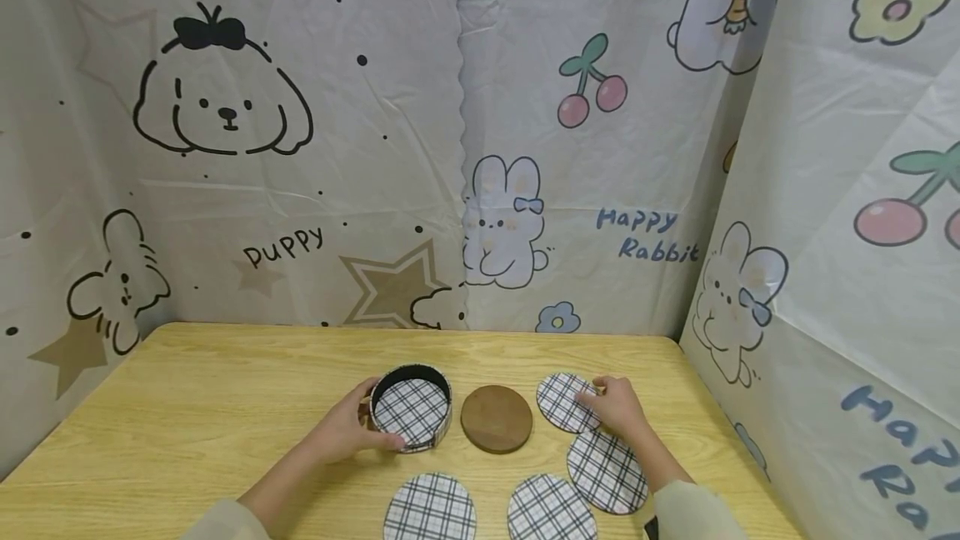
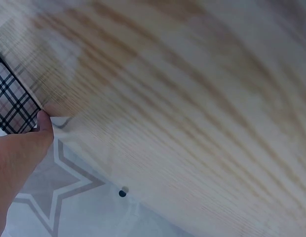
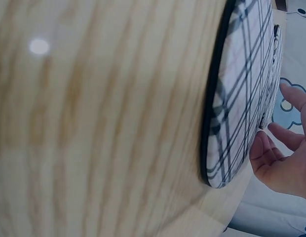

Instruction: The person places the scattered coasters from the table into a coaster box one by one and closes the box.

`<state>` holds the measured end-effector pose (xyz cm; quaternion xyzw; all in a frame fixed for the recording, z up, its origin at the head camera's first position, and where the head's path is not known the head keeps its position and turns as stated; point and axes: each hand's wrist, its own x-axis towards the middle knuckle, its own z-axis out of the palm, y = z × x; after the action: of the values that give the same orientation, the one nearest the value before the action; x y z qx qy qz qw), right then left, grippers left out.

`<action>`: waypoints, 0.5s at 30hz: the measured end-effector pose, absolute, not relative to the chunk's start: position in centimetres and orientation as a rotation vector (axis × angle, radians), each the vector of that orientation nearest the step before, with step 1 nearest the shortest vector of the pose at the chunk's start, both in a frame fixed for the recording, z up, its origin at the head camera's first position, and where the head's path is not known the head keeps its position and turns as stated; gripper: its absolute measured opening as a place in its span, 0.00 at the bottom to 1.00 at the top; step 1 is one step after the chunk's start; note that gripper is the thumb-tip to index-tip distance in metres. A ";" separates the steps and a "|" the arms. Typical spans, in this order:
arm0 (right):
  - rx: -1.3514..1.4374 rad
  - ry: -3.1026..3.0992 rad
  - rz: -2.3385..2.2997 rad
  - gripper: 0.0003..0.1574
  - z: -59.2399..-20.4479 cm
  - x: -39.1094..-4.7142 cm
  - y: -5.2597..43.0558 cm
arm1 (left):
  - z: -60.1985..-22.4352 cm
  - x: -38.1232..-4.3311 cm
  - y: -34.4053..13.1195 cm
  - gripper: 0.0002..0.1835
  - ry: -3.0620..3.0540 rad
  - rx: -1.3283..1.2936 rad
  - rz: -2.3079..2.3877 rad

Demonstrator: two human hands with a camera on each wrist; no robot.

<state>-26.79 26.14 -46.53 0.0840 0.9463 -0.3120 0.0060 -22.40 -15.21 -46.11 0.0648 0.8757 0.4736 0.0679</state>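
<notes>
My left hand (image 1: 354,427) grips the side of a round plaid coaster holder (image 1: 433,440) with a black inner wall. A plaid disc shows inside it. In the left wrist view, the thumb lies against the plaid side of the holder (image 2: 17,101). My right hand (image 1: 618,407) is at the right edge of the far-right plaid coaster (image 1: 561,400), one fingertip over its top. The right wrist view shows that hand (image 3: 286,153) with its fingers apart, beside the coasters. A second plaid coaster (image 1: 607,473) lies just below it.
A plain brown round disc (image 1: 497,419) lies between the holder and the right coasters. Two more plaid coasters, one at left (image 1: 430,511) and one at right (image 1: 551,511), lie near the front of the wooden table (image 1: 225,390). Printed cloth (image 1: 375,190) hangs behind and at the sides.
</notes>
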 end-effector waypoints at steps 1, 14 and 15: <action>0.274 2.955 -0.970 0.36 -46.6 -26.8 26.1 | -46.1 -22.4 -15.2 0.59 2.638 0.195 1.428; 0.302 2.917 -0.966 0.41 -46.4 -27.0 26.0 | -46.1 -22.3 -15.1 0.59 2.634 0.195 1.442; 0.309 2.915 -0.980 0.40 -46.5 -27.0 26.0 | -46.1 -22.3 -15.1 0.59 2.636 0.192 1.441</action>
<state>-26.98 25.97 -46.46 0.0999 0.9428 -0.3169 0.0255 -22.28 -15.14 -46.13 0.0638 0.8738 0.4776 0.0655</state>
